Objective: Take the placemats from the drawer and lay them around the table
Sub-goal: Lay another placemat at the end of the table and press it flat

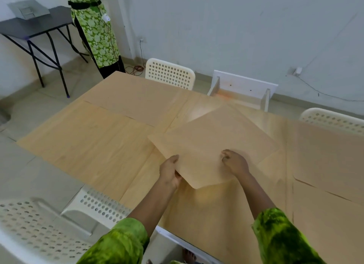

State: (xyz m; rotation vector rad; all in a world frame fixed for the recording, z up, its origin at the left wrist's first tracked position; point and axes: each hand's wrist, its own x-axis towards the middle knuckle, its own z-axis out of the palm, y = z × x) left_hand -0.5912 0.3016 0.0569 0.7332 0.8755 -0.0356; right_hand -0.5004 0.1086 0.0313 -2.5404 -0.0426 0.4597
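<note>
Near centre frame, low over the table (195, 110) — one tan placemat (206, 143), turned cornerwise, near corner lifted and pointing down-frame. Pinched at its left edge by the left grip (170, 171), thumb on top, fingers beneath. Covered toward its right edge by the right grip (234, 162), fingers curled down onto the top face — pinching or only pressing, cannot tell. Already flat on the table: left mat (88, 137), upper-left mat (134, 98), right mat (325, 155), near mat (226, 224). Drawn up round the table: white perforated top chair (170, 73), right chair (332, 120), lower-left chair (39, 230).
</note>
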